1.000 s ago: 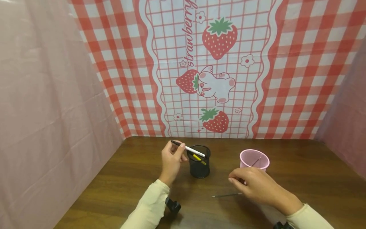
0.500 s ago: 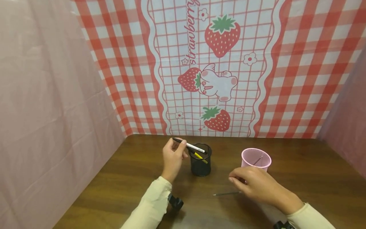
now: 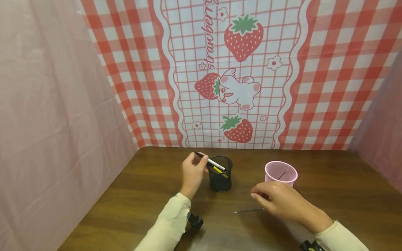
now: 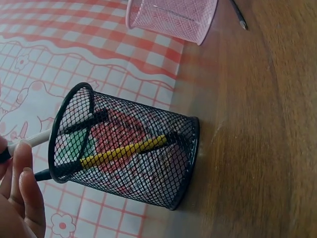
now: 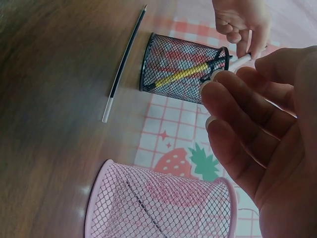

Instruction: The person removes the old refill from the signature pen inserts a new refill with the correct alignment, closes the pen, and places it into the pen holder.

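Observation:
My left hand [image 3: 193, 174] pinches a white pen with black ends [image 3: 216, 164] at the rim of a black mesh pen cup [image 3: 221, 183]. In the left wrist view the white pen's lower black end [image 4: 91, 120] is inside the cup. A yellow-and-black pen [image 4: 124, 151] leans within the same cup. My right hand [image 3: 282, 202] hovers over the table in front of a pink mesh cup [image 3: 270, 176]; its fingers are loosely bent with nothing between them. Below it lies a thin pen refill [image 5: 124, 64] with a dark stretch and a clear end.
A thin dark stick, perhaps a refill [image 5: 143, 206], leans inside the pink cup. Behind the brown wooden table [image 3: 150, 205] hangs a red checked strawberry cloth [image 3: 238, 83]. Pale pink cloth walls [image 3: 62, 122] close off both sides.
My left hand has moved slightly right, closer to the black cup, with the white pen. The right hand stays almost still. The head view has shifted a little.

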Motion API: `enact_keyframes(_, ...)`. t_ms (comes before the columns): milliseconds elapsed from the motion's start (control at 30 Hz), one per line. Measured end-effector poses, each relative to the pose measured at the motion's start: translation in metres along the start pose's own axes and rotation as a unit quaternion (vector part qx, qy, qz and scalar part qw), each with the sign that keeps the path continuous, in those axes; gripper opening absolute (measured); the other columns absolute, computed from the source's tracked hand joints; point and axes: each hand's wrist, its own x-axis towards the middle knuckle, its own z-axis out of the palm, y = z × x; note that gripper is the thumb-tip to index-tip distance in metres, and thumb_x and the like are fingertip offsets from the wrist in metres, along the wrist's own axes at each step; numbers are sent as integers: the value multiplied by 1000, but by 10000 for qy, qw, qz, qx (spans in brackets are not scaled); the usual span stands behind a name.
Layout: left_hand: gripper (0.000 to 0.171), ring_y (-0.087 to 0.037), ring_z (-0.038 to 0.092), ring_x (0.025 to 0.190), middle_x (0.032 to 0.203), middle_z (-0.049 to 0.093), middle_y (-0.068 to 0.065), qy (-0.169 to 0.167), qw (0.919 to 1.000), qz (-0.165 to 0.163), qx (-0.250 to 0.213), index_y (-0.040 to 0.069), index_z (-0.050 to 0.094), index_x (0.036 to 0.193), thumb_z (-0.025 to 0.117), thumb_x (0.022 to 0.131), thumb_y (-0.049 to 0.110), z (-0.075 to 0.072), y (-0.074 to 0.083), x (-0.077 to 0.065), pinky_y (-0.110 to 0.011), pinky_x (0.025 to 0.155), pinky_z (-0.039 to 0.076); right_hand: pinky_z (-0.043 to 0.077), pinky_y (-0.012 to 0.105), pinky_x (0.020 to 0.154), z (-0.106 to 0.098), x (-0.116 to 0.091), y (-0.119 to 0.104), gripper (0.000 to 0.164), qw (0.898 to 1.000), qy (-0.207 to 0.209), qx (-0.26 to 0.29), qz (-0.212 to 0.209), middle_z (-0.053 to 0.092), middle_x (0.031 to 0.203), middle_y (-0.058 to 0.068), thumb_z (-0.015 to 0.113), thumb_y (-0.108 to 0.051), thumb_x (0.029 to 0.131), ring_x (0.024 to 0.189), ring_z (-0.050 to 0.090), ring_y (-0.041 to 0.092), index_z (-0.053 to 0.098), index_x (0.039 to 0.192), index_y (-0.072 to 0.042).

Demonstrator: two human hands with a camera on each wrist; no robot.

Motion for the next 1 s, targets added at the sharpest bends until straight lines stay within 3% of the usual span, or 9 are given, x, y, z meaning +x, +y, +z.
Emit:
enact_keyframes(100,8,-51,59,60,80,65,-22,-56,9998,-111,124,-12,64,94,66,92,-4,0,-1,-2,-22,50,50,49,23,63,2,0,-1,12,10000,-21,25,-6,62,82,-22,75,-13,88,73,54,-8,70,90,-24)
enact_keyframes(267,9,-53,61,66,84,67,-24,-161,9991,-141,369,-12,65,96,67,92,-4,3,-12,0,-32,51,55,49,24,63,4,-1,-1,12,10000,-71,21,25,62,82,-23,75,-14,89,73,54,-8,70,91,-25)
enact_keyframes(400,14,-46,64,62,85,67,-20,-198,9979,57,610,-6,65,105,69,92,-1,7,-34,4,-34,49,55,49,23,63,3,-1,0,12,10000,-53,27,-2,62,83,-23,75,-14,89,73,54,-8,70,91,-24)
enact_keyframes(567,28,-30,63,53,82,67,-11,-211,9961,265,813,6,63,116,72,90,2,10,-45,6,-25,46,51,48,22,63,1,-2,1,12,10000,-34,65,-55,63,82,-21,75,-13,89,73,53,-8,70,92,-24)
enact_keyframes(700,18,-19,61,50,78,67,-7,-269,9960,310,798,7,65,106,72,90,4,12,-46,5,-29,45,52,49,22,63,0,-3,1,13,10000,-25,56,3,63,82,-22,75,-14,89,73,53,-8,70,92,-25)
enact_keyframes(900,7,-14,60,51,74,66,-3,-327,9942,274,986,10,66,95,72,90,9,12,-45,4,-32,42,52,49,23,63,0,-3,1,11,10000,-38,16,70,61,82,-24,75,-15,89,73,53,-8,70,91,-25)
enact_keyframes(1000,6,-11,61,58,73,67,1,-268,9907,374,1279,12,67,92,73,89,13,11,-46,3,-28,49,52,49,23,63,0,-3,0,11,10000,-44,28,46,62,82,-23,75,-15,89,73,53,-8,70,91,-25)
